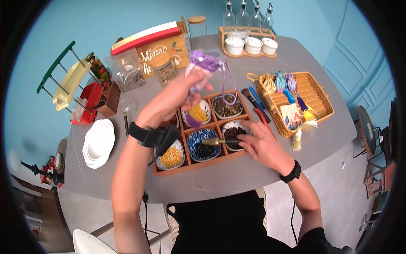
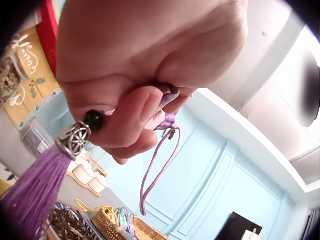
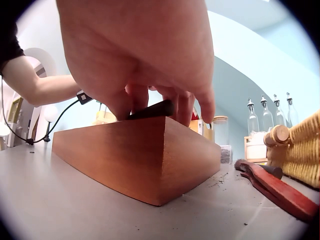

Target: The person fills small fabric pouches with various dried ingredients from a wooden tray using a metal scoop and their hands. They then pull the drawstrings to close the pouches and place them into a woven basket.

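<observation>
My left hand grips a purple-and-pale sachet pouch above the back of a divided wooden box. A purple cord loop hangs from the pouch. In the left wrist view, its purple tassel dangles below a dark bead and silver cap. My right hand is over the box's right side, thumb and fingers about the dark handle of a small brass scoop. The scoop's head lies over a blue patterned bowl of black beans; its handle crosses a bowl of dark brown pieces.
Other bowls in the box hold yellow kernels, yellow bits and dried herbs. To the right are red-handled pliers, a brush and a wicker basket with small pouches. White dishes stand left; jars and bottles behind.
</observation>
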`<action>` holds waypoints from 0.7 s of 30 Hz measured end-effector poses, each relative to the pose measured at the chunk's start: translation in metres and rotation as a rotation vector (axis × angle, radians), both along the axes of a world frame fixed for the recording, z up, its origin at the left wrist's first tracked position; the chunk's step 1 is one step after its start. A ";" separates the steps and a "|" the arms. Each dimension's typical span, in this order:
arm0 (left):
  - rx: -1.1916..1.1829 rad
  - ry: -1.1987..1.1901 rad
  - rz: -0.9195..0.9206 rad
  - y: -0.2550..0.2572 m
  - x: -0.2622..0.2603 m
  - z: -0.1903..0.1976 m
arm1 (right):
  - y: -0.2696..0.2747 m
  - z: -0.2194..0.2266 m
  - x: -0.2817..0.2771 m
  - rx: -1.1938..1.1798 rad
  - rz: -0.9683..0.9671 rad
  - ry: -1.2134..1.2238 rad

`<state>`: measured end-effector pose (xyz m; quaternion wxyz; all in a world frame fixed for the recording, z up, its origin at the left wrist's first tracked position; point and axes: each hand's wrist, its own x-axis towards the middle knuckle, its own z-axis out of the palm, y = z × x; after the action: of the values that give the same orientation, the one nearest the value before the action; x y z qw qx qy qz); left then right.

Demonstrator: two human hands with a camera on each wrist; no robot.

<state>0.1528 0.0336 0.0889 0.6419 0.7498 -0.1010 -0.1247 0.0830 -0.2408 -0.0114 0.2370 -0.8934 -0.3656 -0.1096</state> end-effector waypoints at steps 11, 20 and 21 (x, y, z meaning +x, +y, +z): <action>-0.231 0.263 -0.437 -0.037 -0.013 0.012 | -0.021 0.108 0.060 0.582 0.166 0.544; 0.012 0.082 -0.454 -0.082 -0.026 -0.003 | -0.043 0.145 0.045 0.455 0.075 0.679; 0.012 0.086 -0.465 -0.085 -0.028 -0.004 | -0.047 0.144 0.043 0.459 0.064 0.680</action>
<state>0.1244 -0.0519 0.0851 0.5953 0.7042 -0.2426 -0.3016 0.1259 -0.2873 0.1330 0.5408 -0.7908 -0.2601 0.1208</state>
